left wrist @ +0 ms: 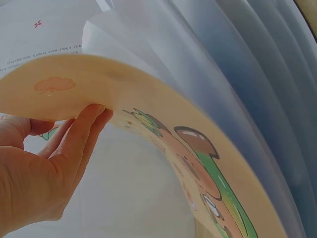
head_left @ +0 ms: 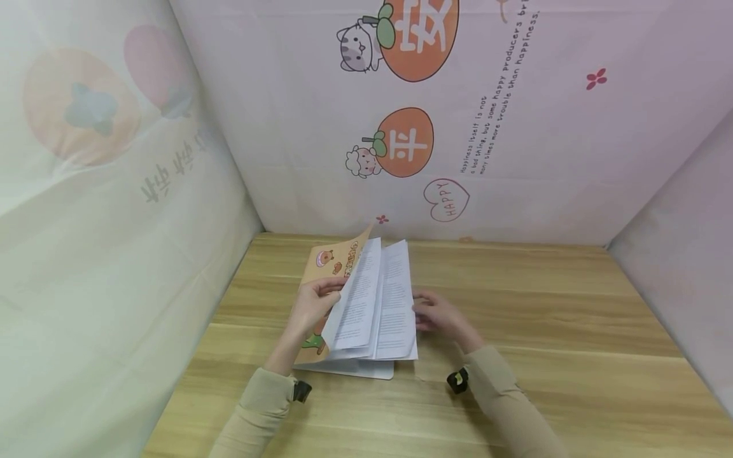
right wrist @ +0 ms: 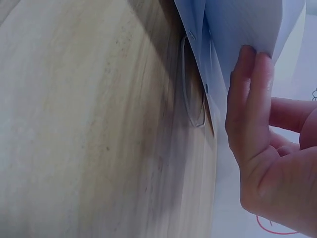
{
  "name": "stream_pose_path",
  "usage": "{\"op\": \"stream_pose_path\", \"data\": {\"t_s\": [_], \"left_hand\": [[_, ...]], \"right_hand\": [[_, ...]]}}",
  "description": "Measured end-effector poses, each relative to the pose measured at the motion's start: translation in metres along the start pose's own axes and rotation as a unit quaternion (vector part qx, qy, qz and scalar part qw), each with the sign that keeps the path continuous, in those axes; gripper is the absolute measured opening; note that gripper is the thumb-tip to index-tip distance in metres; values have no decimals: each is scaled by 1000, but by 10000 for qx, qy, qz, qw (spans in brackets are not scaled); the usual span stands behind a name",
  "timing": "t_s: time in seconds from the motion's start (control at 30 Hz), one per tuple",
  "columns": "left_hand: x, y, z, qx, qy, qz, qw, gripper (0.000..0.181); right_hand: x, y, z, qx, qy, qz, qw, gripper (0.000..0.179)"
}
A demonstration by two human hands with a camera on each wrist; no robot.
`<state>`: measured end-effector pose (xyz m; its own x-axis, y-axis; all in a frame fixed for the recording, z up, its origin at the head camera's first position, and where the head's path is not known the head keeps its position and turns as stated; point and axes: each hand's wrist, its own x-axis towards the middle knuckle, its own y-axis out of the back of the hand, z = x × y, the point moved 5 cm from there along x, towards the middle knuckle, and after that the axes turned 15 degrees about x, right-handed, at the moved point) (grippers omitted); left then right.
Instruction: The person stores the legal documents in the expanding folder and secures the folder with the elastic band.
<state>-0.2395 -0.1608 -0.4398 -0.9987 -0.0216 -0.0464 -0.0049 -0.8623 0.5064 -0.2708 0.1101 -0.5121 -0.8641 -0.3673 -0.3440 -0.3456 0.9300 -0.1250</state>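
An orange-covered display folder (head_left: 329, 270) with cartoon pictures lies partly spread on the wooden table, its cover bent upward. Inside, printed pages (head_left: 395, 305) fan out, and the left wrist view shows clear sleeves (left wrist: 218, 69) behind the curved cover. My left hand (head_left: 314, 305) is at the cover, extended fingertips (left wrist: 96, 110) touching its outer face. At the right edge of the pages is my right hand (head_left: 438, 313). In the right wrist view its straight fingers (right wrist: 255, 84) rest against the page side, with the thumb apart from the pages.
The wooden table (head_left: 544, 318) extends to both sides and in front of the folder. A printed cloth backdrop (head_left: 515, 210) rises behind it, with a cloth wall (head_left: 114, 254) on the left. Small black devices sit at both wrists.
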Motion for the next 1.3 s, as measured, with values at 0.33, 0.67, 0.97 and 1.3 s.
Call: {"op": "stream_pose_path", "data": {"t_s": [0.33, 0.67, 0.97, 1.3], "left_hand": [[0, 0, 2, -74, 7, 4, 10000, 39], [1, 0, 1, -179, 0, -55, 9998, 40], [-1, 0, 4, -374, -35, -127, 9992, 41], [-1, 1, 3, -328, -67, -88, 9994, 41]], "right_hand": [[4, -15, -4, -287, 47, -436, 9986, 55], [6, -25, -4, -231, 255, -285, 9990, 57], [11, -33, 1, -246, 248, 148, 9993, 57], [16, -42, 5, 31, 227, 225, 9995, 62]]}}
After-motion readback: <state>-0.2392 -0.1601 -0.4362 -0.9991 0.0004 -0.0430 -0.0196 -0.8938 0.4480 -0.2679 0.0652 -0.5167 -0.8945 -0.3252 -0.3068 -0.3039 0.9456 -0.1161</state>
